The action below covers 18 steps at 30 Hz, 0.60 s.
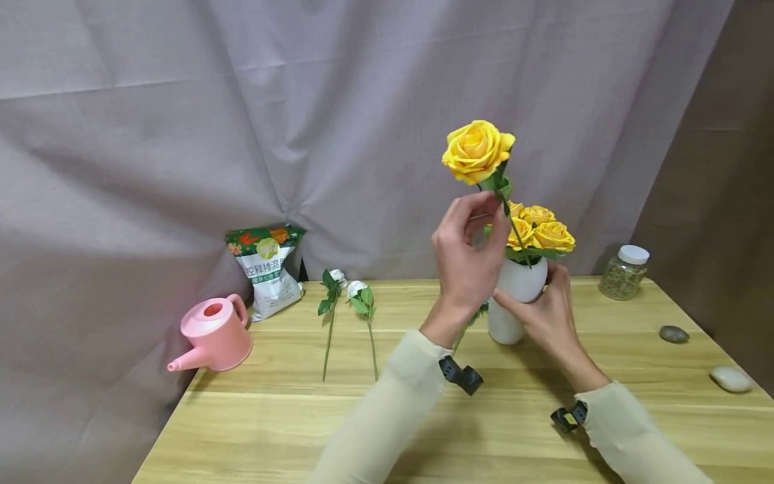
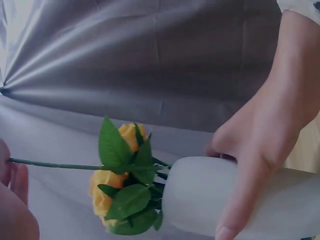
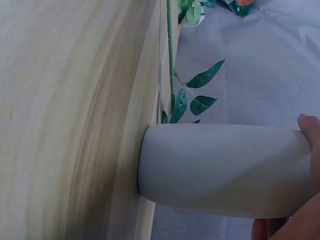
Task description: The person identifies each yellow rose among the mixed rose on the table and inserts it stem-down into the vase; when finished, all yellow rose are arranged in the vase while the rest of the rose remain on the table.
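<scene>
My left hand (image 1: 468, 252) pinches the stem of a yellow rose (image 1: 478, 151) high above a white vase (image 1: 506, 321). The stem slants down among the leaves at the vase mouth; its lower end is hidden there. Several yellow roses (image 1: 553, 235) with green leaves (image 2: 131, 202) stand in the vase. My right hand (image 1: 550, 312) grips the vase around its upper part, thumb across the near side. In the right wrist view the vase (image 3: 225, 170) stands upright on the wooden table (image 3: 75, 125).
Two white roses (image 1: 357, 289) lie left of the vase, and another leafy stem (image 1: 464, 329) is partly behind my left arm. Farther left are a pink watering can (image 1: 218, 336) and a printed bag (image 1: 269, 275). A lidded jar (image 1: 623, 272), dark stone (image 1: 674, 334) and pale stone (image 1: 732, 379) sit right.
</scene>
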Tool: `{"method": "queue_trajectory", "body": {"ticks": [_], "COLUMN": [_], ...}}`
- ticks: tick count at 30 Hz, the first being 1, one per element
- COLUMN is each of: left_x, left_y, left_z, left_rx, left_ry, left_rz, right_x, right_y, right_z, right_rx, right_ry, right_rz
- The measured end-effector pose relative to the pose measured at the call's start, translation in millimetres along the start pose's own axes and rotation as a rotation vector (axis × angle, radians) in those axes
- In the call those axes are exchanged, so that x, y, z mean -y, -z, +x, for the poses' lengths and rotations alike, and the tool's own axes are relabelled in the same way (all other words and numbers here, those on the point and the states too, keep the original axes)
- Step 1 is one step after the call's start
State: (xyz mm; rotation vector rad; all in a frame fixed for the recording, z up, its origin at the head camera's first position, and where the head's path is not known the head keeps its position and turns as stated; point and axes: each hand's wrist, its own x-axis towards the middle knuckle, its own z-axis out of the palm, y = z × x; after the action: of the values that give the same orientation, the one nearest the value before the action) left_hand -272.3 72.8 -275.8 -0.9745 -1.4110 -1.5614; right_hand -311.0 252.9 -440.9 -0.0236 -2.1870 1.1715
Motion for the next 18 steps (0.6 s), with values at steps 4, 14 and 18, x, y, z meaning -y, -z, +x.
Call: {"method": "queue_trajectory", "body": {"ticks": [4,14,18], "left_x": [4.4,38.6,49.8], "left_y": [-4.1,-15.9,-19.9], "left_z": [-0.1,-18.3,-29.8], "left_rx": [-0.045,-0.050,0.025], "left_ry": [-0.094,-0.188,-0.143], "left_rz": [0.030,0.187,0.253], "right_x": [2,3,2], "right_y": [0,0,2], "right_z": [-1,4,3], "right_rx": [-0.008,-0.008,-0.016], "right_ry": [-0.012,0.034,0.046], "right_rz": [-0.036,-0.036,-0.037]}}
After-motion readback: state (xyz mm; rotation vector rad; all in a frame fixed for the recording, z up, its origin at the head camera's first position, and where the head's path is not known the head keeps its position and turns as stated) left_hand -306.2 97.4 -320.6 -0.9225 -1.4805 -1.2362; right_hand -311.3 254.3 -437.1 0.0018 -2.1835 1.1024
